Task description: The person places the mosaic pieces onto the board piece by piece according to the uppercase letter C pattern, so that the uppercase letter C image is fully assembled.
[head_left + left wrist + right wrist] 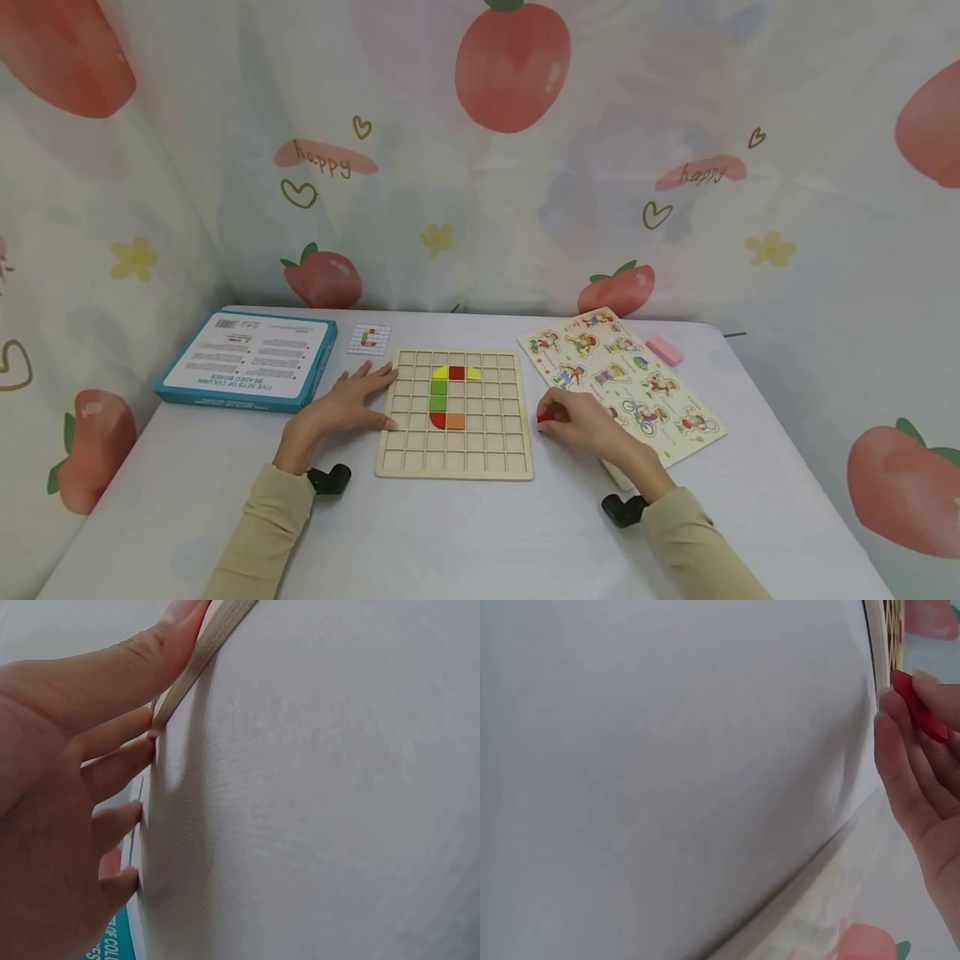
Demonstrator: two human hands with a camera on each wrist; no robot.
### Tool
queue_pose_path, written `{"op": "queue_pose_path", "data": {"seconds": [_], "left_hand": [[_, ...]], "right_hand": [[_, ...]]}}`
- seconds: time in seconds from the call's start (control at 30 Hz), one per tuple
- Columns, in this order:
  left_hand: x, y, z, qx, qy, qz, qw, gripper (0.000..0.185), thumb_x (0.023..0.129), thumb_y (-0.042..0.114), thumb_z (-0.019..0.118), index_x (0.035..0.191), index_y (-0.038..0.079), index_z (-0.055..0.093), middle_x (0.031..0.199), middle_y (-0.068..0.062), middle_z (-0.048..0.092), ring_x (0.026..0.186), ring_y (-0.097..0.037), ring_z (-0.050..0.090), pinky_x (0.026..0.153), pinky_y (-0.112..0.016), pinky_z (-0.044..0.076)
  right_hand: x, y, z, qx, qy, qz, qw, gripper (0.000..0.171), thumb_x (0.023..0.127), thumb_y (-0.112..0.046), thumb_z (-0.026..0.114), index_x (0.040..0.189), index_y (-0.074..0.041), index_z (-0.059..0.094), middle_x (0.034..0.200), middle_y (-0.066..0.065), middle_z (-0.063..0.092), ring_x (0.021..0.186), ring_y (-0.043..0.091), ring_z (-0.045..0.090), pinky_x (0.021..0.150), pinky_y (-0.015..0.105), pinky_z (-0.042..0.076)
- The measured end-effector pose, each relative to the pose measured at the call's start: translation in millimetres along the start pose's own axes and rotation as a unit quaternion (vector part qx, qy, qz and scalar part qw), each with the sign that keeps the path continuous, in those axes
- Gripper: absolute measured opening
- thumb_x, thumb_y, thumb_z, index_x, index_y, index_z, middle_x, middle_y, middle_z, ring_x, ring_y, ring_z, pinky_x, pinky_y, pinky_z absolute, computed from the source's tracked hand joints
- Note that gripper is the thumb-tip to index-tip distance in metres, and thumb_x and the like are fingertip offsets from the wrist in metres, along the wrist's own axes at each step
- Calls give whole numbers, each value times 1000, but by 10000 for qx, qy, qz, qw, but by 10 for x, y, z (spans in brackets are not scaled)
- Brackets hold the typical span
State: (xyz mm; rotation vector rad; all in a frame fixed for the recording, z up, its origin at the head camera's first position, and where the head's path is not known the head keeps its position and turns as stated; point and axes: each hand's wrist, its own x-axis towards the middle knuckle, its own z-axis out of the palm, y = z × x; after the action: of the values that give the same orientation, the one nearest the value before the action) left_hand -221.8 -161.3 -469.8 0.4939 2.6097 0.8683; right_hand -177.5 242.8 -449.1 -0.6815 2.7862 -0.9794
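Note:
A wooden grid board [420,467] lies mid-table. Set in its cells are yellow rounded pieces [441,372], a red square [457,372], green squares [438,395], a red rounded piece [438,421] and an orange square [454,421]. My left hand [348,400] spreads its fingers against the board's left edge; in the left wrist view the thumb [135,664] touches the wooden rim. Just right of the board, my right hand [581,421] pinches a small red piece [919,709] between thumb and fingers; the fingers partly cover its shape.
A pattern card [370,339] lies behind the board's left corner. At the left is a teal-edged box [247,360]. To the right, a picture puzzle board [630,375] lies at an angle, with a pink block [664,350] beside it. A printed cloth hangs behind.

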Motion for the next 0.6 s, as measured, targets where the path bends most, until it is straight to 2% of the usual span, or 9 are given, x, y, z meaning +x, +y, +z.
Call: {"op": "queue_pose_path", "data": {"seconds": [0.27,0.4,0.6], "left_hand": [[-4,15,-14,0,-14,60,10000,95,83,36,85,160,9,36,170,-13,25,159,-44,1,126,-66,-3],[1,1,-14,-17,-24,67,10000,96,83,36,86,160,10,36,170,-12,25,159,-44,1,126,-66,-3],[3,-32,-9,-103,-61,85,9999,98,82,34,86,161,10,35,170,-12,24,159,-43,-1,127,-64,-5]], "right_hand": [[123,-142,83,471,-217,6,9987,7,93,-7,74,98,-8,68,90,0,74,83,8,67,76,21,55],[186,-214,120,780,-286,-48,9965,6,93,-6,73,97,-7,68,90,3,75,82,11,68,75,21,55],[296,-293,195,926,-327,46,9952,6,94,-8,73,98,-8,70,91,2,75,82,11,67,74,21,54]]}}
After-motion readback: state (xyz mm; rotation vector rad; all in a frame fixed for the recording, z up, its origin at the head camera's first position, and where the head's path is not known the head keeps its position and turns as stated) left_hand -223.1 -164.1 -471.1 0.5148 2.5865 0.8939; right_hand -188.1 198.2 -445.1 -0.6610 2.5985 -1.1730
